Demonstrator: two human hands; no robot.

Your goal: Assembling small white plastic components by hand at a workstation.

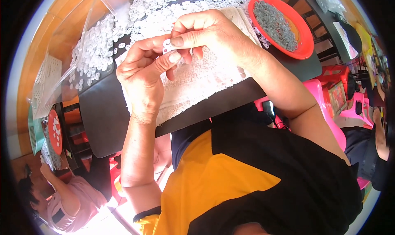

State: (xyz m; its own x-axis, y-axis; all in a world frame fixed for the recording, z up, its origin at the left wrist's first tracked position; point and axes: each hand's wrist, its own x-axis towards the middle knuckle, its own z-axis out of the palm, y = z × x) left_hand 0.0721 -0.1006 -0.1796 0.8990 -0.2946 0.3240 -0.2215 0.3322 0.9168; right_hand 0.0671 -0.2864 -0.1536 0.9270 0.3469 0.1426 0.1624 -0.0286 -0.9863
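My left hand (pixel 144 72) and my right hand (pixel 212 33) meet above a white towel (pixel 193 95) on the dark table (pixel 103 126). Between their thumbs and fingers is a small white plastic piece with round holes (pixel 167 46). Both hands are closed in a pinch on it, thumb tips close together. My fingers hide part of the piece, and whether a smaller part sits in the right pinch cannot be made out. Many loose white pieces (pixel 92 50) of a similar look lie spread beyond and left of the hands.
A red round tray (pixel 305 50) of small grey parts (pixel 273 24) stands at the far right. Clear plastic panels (pixel 68 81) rise at the left. Co-workers sit at lower left (pixel 74 202) and far right (pixel 364 152). A pink chair (pixel 325 107) is beside my right arm.
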